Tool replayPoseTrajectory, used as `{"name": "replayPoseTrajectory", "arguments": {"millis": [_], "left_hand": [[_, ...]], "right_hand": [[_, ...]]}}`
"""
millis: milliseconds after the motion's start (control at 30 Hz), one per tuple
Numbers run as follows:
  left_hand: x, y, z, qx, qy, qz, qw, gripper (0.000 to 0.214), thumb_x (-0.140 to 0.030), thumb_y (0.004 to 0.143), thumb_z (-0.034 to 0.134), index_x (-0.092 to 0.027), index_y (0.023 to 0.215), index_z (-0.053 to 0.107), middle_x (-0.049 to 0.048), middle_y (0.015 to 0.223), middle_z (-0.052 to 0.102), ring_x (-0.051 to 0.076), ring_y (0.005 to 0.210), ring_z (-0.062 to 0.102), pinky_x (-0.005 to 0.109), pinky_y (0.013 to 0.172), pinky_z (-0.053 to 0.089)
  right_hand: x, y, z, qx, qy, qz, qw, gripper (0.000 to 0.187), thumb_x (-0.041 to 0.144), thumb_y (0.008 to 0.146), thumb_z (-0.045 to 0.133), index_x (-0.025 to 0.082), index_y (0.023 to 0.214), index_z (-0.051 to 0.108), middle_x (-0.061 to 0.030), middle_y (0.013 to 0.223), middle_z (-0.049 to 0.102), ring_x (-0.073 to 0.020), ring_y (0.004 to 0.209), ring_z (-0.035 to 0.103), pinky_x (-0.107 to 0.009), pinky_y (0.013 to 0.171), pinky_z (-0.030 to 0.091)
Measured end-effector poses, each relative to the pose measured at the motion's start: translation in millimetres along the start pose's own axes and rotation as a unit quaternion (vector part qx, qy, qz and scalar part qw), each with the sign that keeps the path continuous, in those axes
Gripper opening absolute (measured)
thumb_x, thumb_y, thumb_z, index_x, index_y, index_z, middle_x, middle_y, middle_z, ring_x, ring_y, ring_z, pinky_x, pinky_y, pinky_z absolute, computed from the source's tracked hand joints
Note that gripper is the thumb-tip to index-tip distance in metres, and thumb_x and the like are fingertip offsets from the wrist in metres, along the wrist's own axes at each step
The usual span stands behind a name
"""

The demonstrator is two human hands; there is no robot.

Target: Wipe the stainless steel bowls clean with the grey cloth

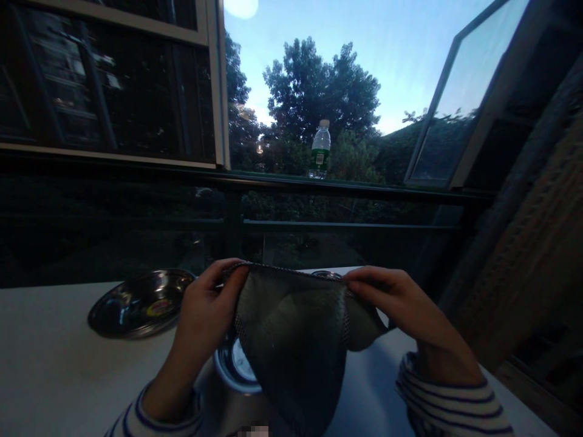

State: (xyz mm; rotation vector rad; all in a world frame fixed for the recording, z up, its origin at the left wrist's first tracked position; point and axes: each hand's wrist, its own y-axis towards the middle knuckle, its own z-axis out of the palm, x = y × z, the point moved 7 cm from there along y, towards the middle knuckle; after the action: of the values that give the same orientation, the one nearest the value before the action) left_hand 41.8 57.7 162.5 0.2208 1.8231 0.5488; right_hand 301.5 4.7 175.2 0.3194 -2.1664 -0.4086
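Left hand (204,309) and right hand (396,297) each pinch a top corner of a dark cloth (291,340), holding it spread above the white table (50,370) so it hangs over a metal vessel (237,370). The cloth looks soft, light and limp, likely best gripped at corners or hem. A steel bowl (141,303) sits left; a bottle (320,150) stands on the railing.

This is a window-side spot in a home. A steel bowl (142,301) sits on a white table (50,358) at lower left. A water bottle (320,150) stands on the sill (373,187) at centre, trees (321,91) beyond.
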Motion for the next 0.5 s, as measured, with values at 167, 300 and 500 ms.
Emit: {"name": "replayPoseTrajectory", "arguments": {"millis": [167,300,500], "left_hand": [[7,1,5.7,0.046,-0.07,-0.054,0.995,0.033,-0.046,0.071,0.056,-0.016,0.083,0.064,0.0022,0.076,0.067,0.018,0.072,0.061,0.025,0.061,0.048],[9,0,6.2,0.041,-0.08,-0.057,0.994,0.033,-0.046,0.078,0.047,-0.021,0.097,0.056,0.0004,0.081,0.063,0.017,0.068,0.059,0.027,0.057,0.049],[-5,-3,-5.8,-0.054,0.071,0.045,0.995,0.028,-0.038,0.085,0.036,-0.024,0.101,0.054,-0.0005,0.091,0.061,0.017,0.087,0.057,0.027,0.074,0.046]], "right_hand": [[-1,3,-5,-0.054,0.005,0.007,0.999,0.023,0.035,0.078,0.056,0.021,0.091,0.068,-0.0018,0.083,0.068,-0.0164,0.076,0.061,-0.027,0.066,0.048],[2,1,-8,-0.107,0.011,0.004,0.994,0.022,0.033,0.078,0.056,0.019,0.09,0.068,-0.0019,0.079,0.067,-0.016,0.072,0.06,-0.025,0.061,0.047],[7,-1,-10,-0.175,-0.004,-0.013,0.985,0.023,0.035,0.081,0.054,0.022,0.095,0.066,-0.0024,0.086,0.067,-0.0169,0.079,0.06,-0.025,0.062,0.047]]}}
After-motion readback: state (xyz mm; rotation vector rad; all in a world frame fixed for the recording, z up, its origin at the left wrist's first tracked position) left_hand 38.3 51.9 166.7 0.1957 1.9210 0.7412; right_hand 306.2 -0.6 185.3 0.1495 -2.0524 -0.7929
